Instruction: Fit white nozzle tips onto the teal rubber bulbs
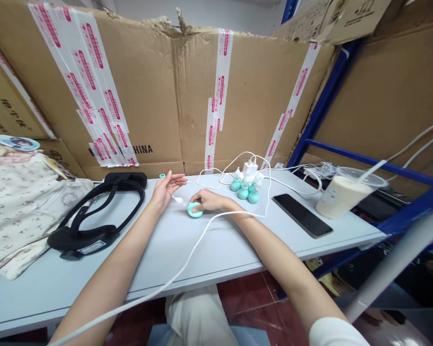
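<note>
Nearest, a white cable [166, 283] runs up over both forearms and above the pale table [166, 259]. Further in, the right hand [206, 199] has its thumb and fingers closed on the round teal bulb of a small bottle [195, 210], which lies tilted low over the tabletop, its pale nozzle pointing towards the left hand [166, 188]. That left hand is open, palm turned up and fingers apart, and appears to grip nothing; whether the nozzle touches it, I cannot tell. So one bottle is in hand, with its nozzle on. To the right lie a dark phone [302, 215] and, beyond it, a lidded cup [341, 194] with a straw. Past the right hand, a tight cluster of similar teal bottles [253, 195] stands upright beside a white charger [250, 168], nozzles fitted on those seen clearly. None of these is being held; whether they are finished with or still to be handled, the view does not show. A small teal ring [162, 176] sits just beyond the left hand, before the cardboard [147, 96].
</note>
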The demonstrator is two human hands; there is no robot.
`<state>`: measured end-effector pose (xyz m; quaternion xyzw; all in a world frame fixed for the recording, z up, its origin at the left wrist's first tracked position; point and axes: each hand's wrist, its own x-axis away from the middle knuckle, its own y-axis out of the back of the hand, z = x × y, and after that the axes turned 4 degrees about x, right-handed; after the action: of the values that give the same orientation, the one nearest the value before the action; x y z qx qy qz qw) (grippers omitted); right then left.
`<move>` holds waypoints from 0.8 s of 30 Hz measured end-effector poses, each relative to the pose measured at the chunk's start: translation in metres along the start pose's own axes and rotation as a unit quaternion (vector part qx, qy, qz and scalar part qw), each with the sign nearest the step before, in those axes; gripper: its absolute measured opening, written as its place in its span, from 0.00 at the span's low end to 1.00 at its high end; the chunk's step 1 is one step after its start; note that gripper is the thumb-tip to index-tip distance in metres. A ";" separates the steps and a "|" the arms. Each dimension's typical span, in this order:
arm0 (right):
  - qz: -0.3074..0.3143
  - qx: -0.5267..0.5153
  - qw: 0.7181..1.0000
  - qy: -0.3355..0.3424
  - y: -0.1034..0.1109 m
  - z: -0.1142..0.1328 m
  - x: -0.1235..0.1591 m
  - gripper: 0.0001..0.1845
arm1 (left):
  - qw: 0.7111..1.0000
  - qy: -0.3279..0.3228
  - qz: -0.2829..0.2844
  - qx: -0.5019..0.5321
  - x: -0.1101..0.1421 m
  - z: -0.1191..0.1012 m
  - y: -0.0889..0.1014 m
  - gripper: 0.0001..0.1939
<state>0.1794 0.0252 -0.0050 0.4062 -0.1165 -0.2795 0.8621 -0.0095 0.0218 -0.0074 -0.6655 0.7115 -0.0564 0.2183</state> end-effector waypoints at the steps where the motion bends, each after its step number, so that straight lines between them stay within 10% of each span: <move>1: -0.003 0.006 1.000 0.002 0.000 0.000 0.000 0.17 | 1.000 0.000 0.000 0.001 0.000 0.000 0.000 0.22; 15: -0.041 0.014 0.999 -0.021 0.002 0.005 0.003 0.17 | 1.000 -0.029 -0.003 0.005 0.002 -0.006 -0.005 0.21; 24: -0.272 -0.108 0.954 -0.067 0.018 -0.035 0.002 0.25 | 0.995 -0.029 -0.033 -0.085 -0.010 0.004 0.022 0.23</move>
<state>0.2027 0.0560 -0.0135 0.3071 -0.0287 -0.5410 0.7824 -0.0280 0.0351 -0.0165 -0.7059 0.6850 0.0166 0.1795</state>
